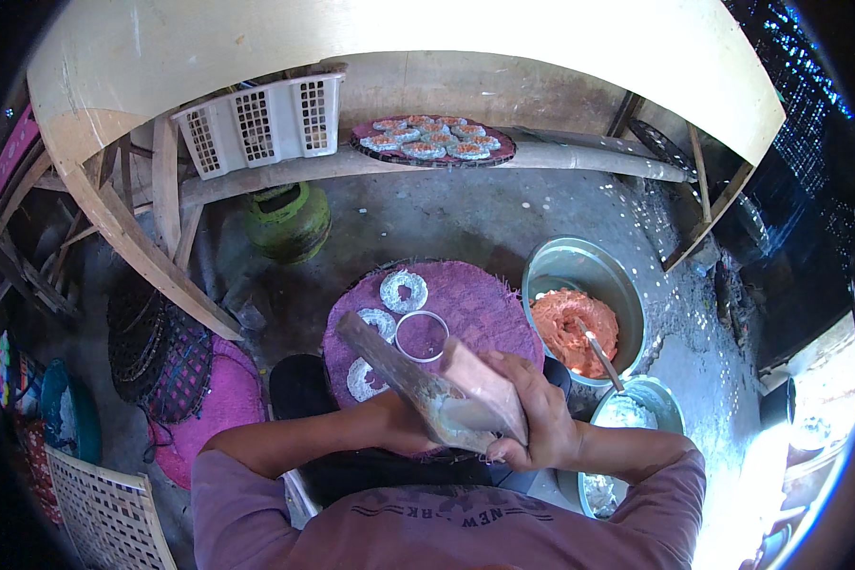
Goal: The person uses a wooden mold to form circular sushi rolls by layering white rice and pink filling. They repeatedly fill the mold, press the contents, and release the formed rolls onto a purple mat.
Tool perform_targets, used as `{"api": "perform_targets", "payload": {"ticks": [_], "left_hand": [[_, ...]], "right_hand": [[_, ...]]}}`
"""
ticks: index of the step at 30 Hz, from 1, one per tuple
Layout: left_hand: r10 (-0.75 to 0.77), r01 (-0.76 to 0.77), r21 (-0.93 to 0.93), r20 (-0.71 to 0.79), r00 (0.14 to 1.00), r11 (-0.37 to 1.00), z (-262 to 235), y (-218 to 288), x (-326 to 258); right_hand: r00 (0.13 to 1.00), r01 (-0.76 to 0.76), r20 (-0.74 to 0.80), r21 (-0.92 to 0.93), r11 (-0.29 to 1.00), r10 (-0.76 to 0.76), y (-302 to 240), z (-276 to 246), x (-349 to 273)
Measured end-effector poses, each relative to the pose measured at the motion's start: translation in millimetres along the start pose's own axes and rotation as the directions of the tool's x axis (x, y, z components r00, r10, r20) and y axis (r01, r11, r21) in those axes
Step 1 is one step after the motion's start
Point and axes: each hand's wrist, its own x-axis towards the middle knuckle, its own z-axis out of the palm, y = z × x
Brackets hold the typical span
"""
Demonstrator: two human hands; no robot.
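Close to my chest, both hands are around wooden pieces joined by whitish paste. My left hand (401, 420) grips a long, grey-brown wooden piece (380, 354), its fingers mostly hidden behind it. Closed around a shorter, paler wooden block (484, 380) is my right hand (541, 418). Whether the two pieces are one tool, I cannot tell. Below them lies a round tray covered with purple cloth (475, 294). White rings of paste (404, 292) rest along its left side, next to a thin, pale ring mould (422, 336).
To the right stand a basin (636, 294) of orange paste (565, 328) with a spoon (598, 347) and a smaller bucket (673, 404) of white paste. A tray of topped rounds (437, 138), a white crate (285, 123) and a green gas cylinder (290, 223) are farther off.
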Motion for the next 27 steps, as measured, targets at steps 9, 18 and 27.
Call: {"api": "perform_targets", "payload": {"ticks": [9,18,27], "left_hand": [[-0.174,0.19,-0.364,0.076,0.982,0.912,-23,15,-2],[0.245,-0.33,-0.162,-0.396,0.885,0.93,-91,30,-7],[0.141,-0.733,-0.668,-0.72,0.68,0.127,-172,40,70]], "right_hand": [[0.997,-0.069,0.039,-0.029,0.997,0.07,-4,-9,11],[0.737,-0.674,0.676,0.734,-0.083,-0.002,45,-22,-41],[0.747,-0.66,0.663,0.731,-0.175,-0.048,69,-22,-23]]}}
